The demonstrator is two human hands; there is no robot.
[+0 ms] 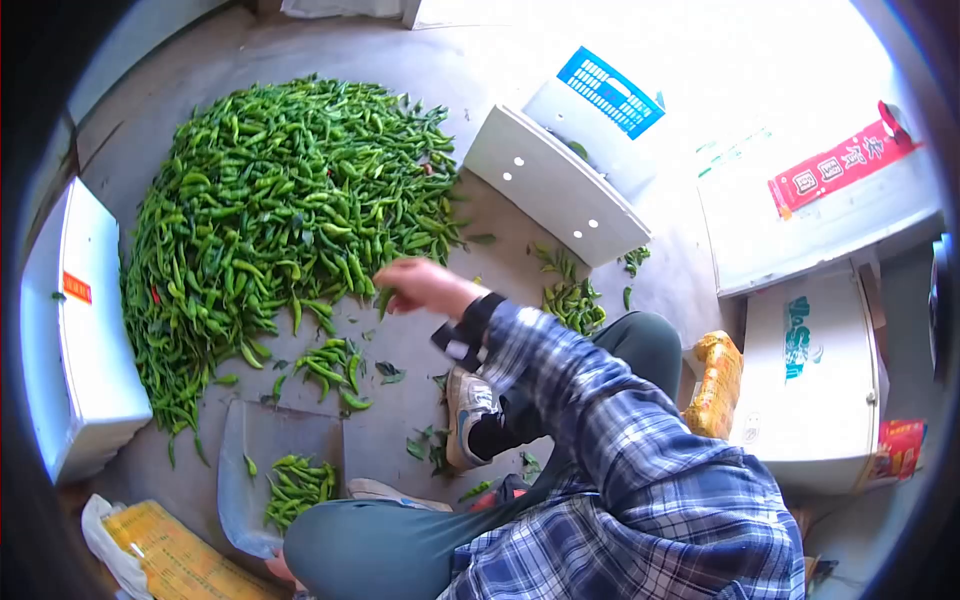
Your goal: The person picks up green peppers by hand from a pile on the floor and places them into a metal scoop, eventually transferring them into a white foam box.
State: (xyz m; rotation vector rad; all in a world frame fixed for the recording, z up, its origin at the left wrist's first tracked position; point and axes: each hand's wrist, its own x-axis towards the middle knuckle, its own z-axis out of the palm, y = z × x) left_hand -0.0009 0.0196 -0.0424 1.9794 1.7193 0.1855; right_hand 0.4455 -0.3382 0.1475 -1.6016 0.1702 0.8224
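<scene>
A large heap of green chili peppers [290,200] covers the floor, a few red ones among them. At its lower right edge is my right hand [425,285], slightly blurred, its fingers curled and closed; a green chili pepper seems to stick out beneath the fingertips. Below the heap, a clear plastic dustpan [240,470] holds a small pile of peppers [298,488]. Only a bit of my left hand [282,568] shows at the dustpan's near edge, touching or close to it; my knee hides its fingers. A loose cluster of peppers [335,368] lies between heap and dustpan.
White foam boxes stand at the left [100,320] and right [560,185], with a blue basket [612,92] behind the latter. More peppers [575,305] lie near my right knee. A white carton [805,360] and yellow package [715,385] stand right; a yellow sack [175,550] lies lower left.
</scene>
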